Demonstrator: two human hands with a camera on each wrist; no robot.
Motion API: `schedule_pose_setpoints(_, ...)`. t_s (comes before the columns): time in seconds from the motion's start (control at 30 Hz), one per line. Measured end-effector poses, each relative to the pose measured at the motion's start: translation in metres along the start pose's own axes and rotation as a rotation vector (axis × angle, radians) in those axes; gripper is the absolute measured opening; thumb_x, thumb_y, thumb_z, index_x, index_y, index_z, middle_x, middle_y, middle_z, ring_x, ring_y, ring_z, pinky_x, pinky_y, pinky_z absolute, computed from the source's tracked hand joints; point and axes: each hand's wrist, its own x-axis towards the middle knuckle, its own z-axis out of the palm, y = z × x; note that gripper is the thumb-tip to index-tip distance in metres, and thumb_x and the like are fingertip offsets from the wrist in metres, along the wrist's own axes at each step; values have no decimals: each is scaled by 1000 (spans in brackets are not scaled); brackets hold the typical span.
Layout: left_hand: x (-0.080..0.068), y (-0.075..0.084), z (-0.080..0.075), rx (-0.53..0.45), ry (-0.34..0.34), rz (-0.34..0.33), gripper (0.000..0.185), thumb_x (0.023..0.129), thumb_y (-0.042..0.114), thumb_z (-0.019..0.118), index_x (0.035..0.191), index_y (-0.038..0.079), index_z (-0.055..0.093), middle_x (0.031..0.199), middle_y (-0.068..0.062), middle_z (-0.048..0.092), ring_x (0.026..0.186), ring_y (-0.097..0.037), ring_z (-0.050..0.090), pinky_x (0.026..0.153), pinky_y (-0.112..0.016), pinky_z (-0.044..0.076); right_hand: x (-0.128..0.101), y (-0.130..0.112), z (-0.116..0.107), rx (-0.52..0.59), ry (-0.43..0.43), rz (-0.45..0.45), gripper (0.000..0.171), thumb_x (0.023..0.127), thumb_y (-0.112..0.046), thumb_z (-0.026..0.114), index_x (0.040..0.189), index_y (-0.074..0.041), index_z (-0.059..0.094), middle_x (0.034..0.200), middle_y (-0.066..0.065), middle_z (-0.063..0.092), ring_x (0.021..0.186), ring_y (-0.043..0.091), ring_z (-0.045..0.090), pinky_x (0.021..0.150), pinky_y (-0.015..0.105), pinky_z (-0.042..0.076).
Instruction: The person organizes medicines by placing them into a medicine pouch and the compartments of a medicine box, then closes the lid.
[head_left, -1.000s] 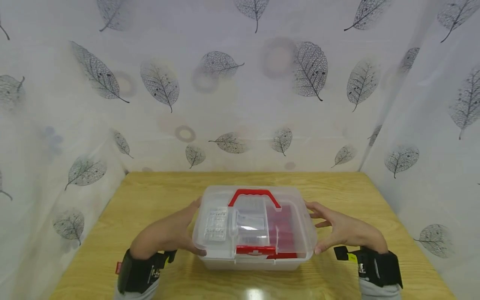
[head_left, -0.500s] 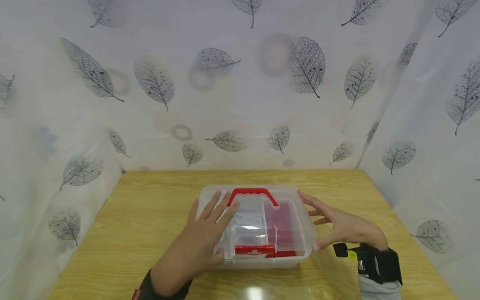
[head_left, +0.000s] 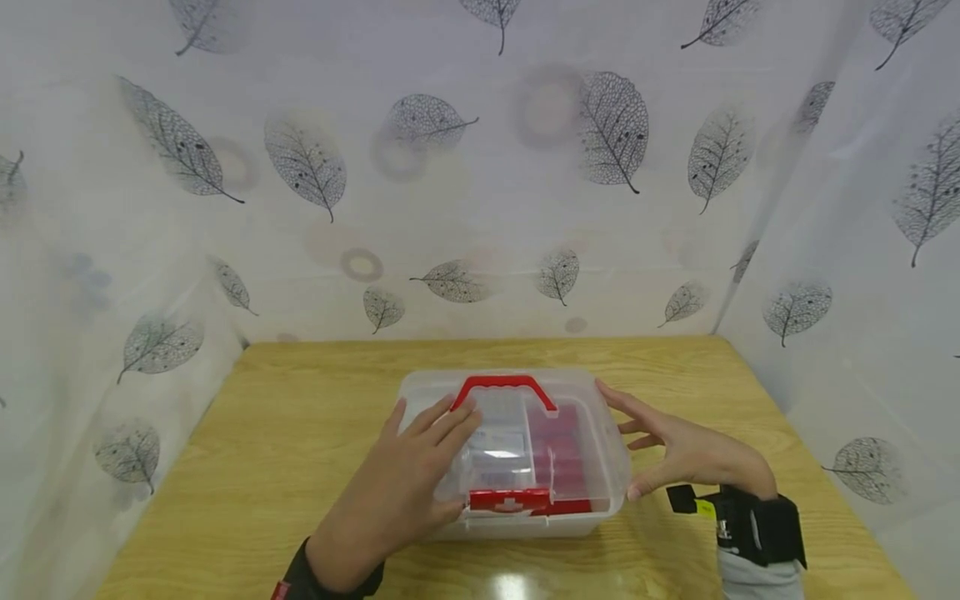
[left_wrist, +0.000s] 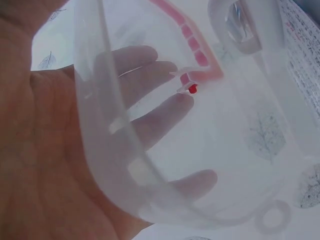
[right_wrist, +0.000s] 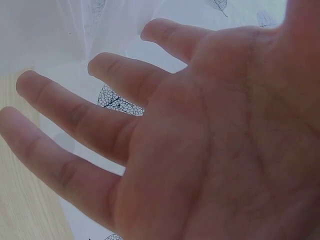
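Clear plastic box (head_left: 517, 454) near the front middle of the wooden table (head_left: 262, 417), lid on. Left hand (head_left: 408, 483) flat on the lid's left part, fingers (head_left: 442, 417) straight and spread, tips beside the red handle (head_left: 506, 388); same fingers (left_wrist: 145, 95) seen through the clear plastic (left_wrist: 235, 165) from the left wrist. Right hand (head_left: 686, 454) at the box's right side, fingers (right_wrist: 80, 120) straight and apart, holding nothing; contact with the wall not clear. Red latch (head_left: 510, 501) at the front with a white cross. Inside, red packs (head_left: 562, 454) on the right, a pale packet (head_left: 498, 442) in the middle; print unreadable.
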Motion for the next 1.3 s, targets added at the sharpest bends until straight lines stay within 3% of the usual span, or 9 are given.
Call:
schedule_pose_setpoints(0.2, -1, 0, -1, -39, -27, -17, 101, 68, 48, 93, 151, 14, 48, 157, -1, 47, 146, -25, 41, 113, -70, 26, 2, 1, 0, 43, -9, 1, 119, 80, -18, 87, 165, -23, 4, 166, 23, 8, 135, 53, 40, 96, 58, 45)
schedule_pose_setpoints(0.43, -2, 3, 0, -122, -131, -57, 94, 72, 49, 89, 150, 12, 50, 156, -3, 47, 148, -28, 39, 112, -73, 25, 6, 0, 1, 1, 8, 29, 115, 79, -17, 87, 164, -21, 10, 166, 20, 13, 136, 52, 40, 98, 63, 42)
schedule_pose_setpoints(0.67, -2, 8, 2, -159, -147, -106, 97, 69, 52, 90, 148, 11, 52, 158, -3, 45, 149, -29, 36, 112, -75, 21, 9, -4, 4, -5, 7, 46, 114, 80, -20, 87, 162, -15, 8, 165, 24, 13, 133, 51, 44, 99, 62, 43)
schedule_pose_setpoints(0.77, 1, 15, 5, -118, -163, -140, 95, 70, 55, 88, 146, 10, 53, 158, -5, 45, 150, -33, 34, 110, -77, 21, 11, -7, 6, -12, 20, 53, 108, 83, -22, 85, 161, -14, 10, 163, 26, 17, 131, 48, 48, 99, 60, 44)
schedule_pose_setpoints(0.87, 4, 24, 11, 3, -170, -149, 95, 69, 60, 87, 143, 11, 53, 158, -8, 45, 149, -36, 34, 107, -78, 25, 14, -9, 8, -9, 34, 59, 101, 86, -21, 82, 159, -13, 13, 161, 26, 20, 130, 45, 49, 100, 59, 45)
schedule_pose_setpoints(1.0, 5, 31, 21, 168, -122, -129, 94, 68, 69, 82, 137, 11, 54, 154, -11, 47, 145, -40, 36, 103, -78, 32, 15, -10, 10, -21, 57, 44, 109, 83, -22, 85, 161, -14, 9, 163, 27, 16, 134, 51, 43, 98, 58, 45)
schedule_pose_setpoints(1.13, 2, 30, 31, 232, -46, -97, 93, 68, 75, 77, 130, 11, 52, 148, -13, 51, 142, -41, 39, 103, -78, 33, 16, -8, 10, -22, 77, -16, 121, 78, -19, 89, 163, -13, 3, 167, 25, 5, 141, 59, 27, 96, 61, 44)
schedule_pose_setpoints(1.3, 0, 25, 42, 257, 26, -61, 94, 65, 78, 77, 126, 12, 50, 143, -13, 54, 140, -41, 41, 104, -77, 32, 17, -5, 10, 29, 79, 1, 119, 77, -22, 90, 162, -12, 7, 167, 22, 4, 133, 51, 42, 95, 59, 44)
